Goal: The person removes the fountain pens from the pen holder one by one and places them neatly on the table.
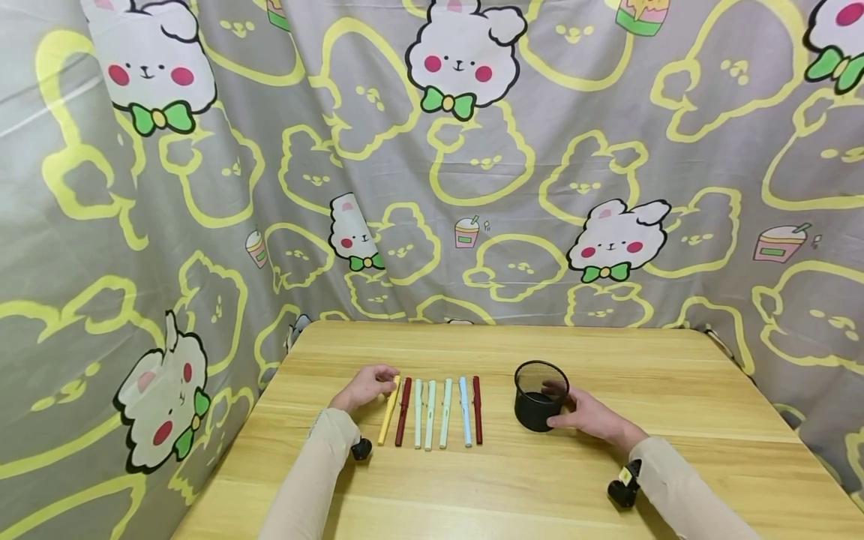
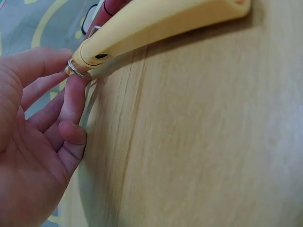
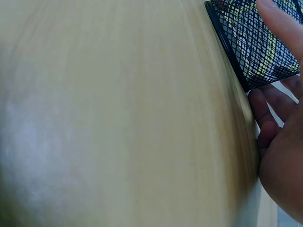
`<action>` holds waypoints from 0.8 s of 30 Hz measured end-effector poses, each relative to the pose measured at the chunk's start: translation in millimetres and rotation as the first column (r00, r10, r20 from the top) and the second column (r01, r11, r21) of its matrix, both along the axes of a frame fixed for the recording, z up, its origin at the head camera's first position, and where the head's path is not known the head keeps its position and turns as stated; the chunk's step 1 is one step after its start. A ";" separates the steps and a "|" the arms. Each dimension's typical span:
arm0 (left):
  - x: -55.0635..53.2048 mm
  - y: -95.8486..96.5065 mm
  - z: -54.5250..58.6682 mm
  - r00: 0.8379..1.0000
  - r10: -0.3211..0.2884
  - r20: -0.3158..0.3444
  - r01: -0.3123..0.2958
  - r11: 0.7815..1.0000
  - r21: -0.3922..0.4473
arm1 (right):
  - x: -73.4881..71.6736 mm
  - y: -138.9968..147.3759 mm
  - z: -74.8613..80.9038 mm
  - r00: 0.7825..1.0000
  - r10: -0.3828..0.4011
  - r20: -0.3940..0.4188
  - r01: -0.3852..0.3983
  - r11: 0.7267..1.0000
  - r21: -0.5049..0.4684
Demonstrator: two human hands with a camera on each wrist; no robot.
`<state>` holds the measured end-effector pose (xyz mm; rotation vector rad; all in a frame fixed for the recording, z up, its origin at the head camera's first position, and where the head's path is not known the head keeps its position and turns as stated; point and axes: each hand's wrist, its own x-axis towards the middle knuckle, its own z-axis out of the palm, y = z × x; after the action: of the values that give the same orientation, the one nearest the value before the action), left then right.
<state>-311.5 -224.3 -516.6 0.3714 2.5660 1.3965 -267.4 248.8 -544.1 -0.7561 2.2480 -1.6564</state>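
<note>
My left hand (image 1: 365,387) is at the far end of a yellow pen (image 1: 388,418), the leftmost in a row on the table. In the left wrist view, thumb and index fingertip pinch the end of this pen (image 2: 161,24). A dark red pen (image 1: 403,412) lies just right of it. Further right, a black mesh pen cup (image 1: 535,412) stands upright. My right hand (image 1: 597,418) holds the cup from its right side, thumb on the near wall and fingers round behind. The right wrist view catches the cup's mesh wall (image 3: 253,52) and dark rim.
Three pale green pens, one of them a middle pen (image 1: 430,416), a light blue pen (image 1: 465,412) and another dark red pen (image 1: 478,411) continue the row, roughly parallel. All lie on a wood-grain table (image 1: 513,487). A patterned curtain (image 1: 405,172) hangs behind and at the sides.
</note>
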 end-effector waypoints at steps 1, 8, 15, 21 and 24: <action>0.1 0.6 -0.1 1.000 -0.001 -0.004 0.001 1.000 -0.009 | 0.0 0.2 -0.3 1.000 0.001 0.006 -0.001 1.000 -0.005; -0.4 6.0 0.7 1.000 -0.001 -0.012 0.001 0.999 -0.052 | 1.0 -0.6 -0.1 1.000 0.027 0.012 -0.027 0.999 -0.036; -1.8 7.6 0.5 1.000 0.001 -0.028 -0.003 0.997 -0.076 | 1.8 -1.1 1.5 1.000 0.012 -0.004 -0.012 1.000 -0.015; -1.0 7.4 1.7 1.000 0.021 -0.007 -0.021 0.998 -0.065 | 0.7 -1.4 2.3 1.000 0.030 0.007 -0.030 0.999 -0.024; -0.9 6.5 3.6 0.999 0.032 -0.003 -0.032 0.998 -0.059 | -0.1 -1.8 2.4 1.000 0.025 0.014 -0.025 0.999 -0.022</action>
<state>-312.4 -217.8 -513.0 0.3238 2.6196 1.3279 -267.4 246.9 -541.6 -0.7722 2.2058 -1.6717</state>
